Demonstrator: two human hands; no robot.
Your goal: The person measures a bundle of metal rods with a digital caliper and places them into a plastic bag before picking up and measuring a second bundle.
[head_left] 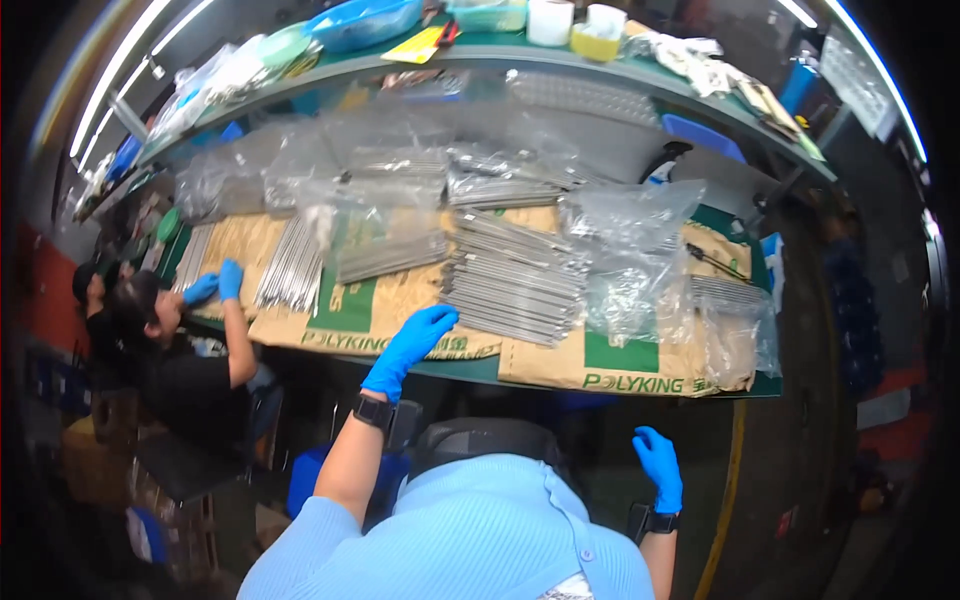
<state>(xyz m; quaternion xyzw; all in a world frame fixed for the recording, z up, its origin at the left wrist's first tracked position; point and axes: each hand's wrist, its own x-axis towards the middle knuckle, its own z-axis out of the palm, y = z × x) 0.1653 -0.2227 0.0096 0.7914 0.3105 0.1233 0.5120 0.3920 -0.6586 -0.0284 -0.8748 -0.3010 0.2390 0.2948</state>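
My left hand, in a blue glove, reaches to the front of the workbench with its fingers stretched out. Its fingertips are by the left ends of a stack of thin silver metal rods; whether they touch the rods I cannot tell. The rods lie side by side on brown paper sacks with green print. My right hand, gloved too, is off the bench by my right side, fingers loosely extended and nothing visible in it. Clear plastic bags lie just right of the stack.
More rod bundles lie on the left, others at the right end. A co-worker in dark clothing has blue-gloved hands on the bench at left. Overhead, a shelf carries a blue basin and white rolls.
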